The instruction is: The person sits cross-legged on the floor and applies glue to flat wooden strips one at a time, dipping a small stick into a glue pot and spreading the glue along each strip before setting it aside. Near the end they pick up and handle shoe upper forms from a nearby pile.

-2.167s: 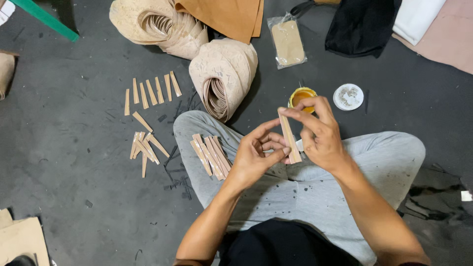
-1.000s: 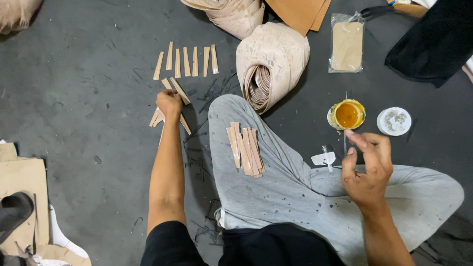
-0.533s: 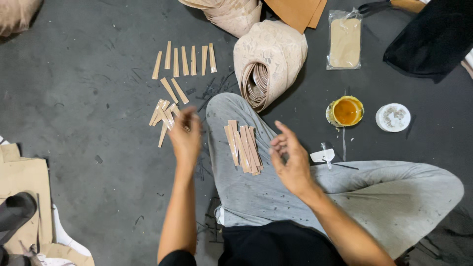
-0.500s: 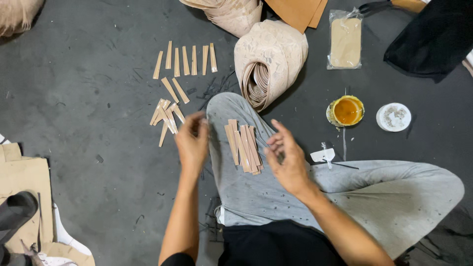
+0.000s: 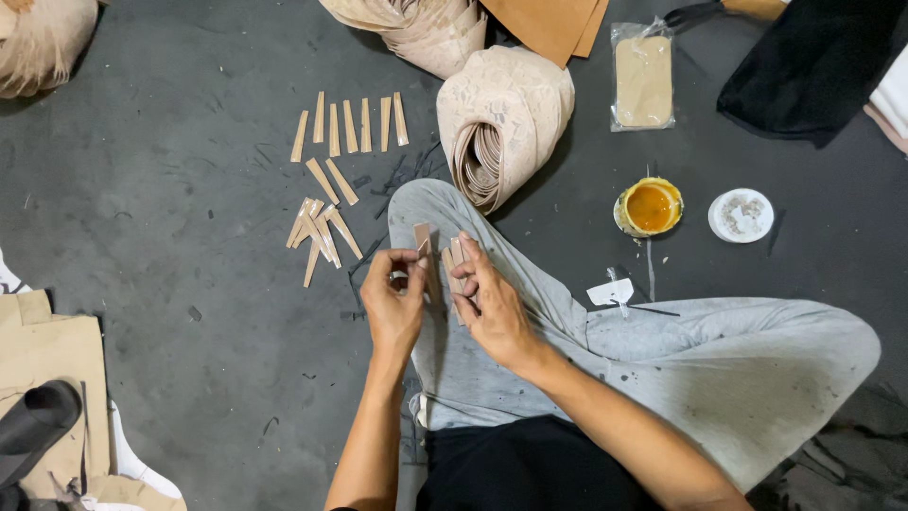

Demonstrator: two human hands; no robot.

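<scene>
Two hands meet over my lap: my left hand point(image 5: 392, 308) pinches one tan strip point(image 5: 422, 240) upright between thumb and fingertips, while my right hand point(image 5: 494, 308) rests, fingers curled, on the small stack of strips point(image 5: 456, 257) lying on my grey trouser leg point(image 5: 586, 360). More strips lie in a loose pile point(image 5: 320, 237) on the dark floor point(image 5: 170, 208), left of my knee. An open pot of orange glue point(image 5: 650, 206) stands well apart to the right.
</scene>
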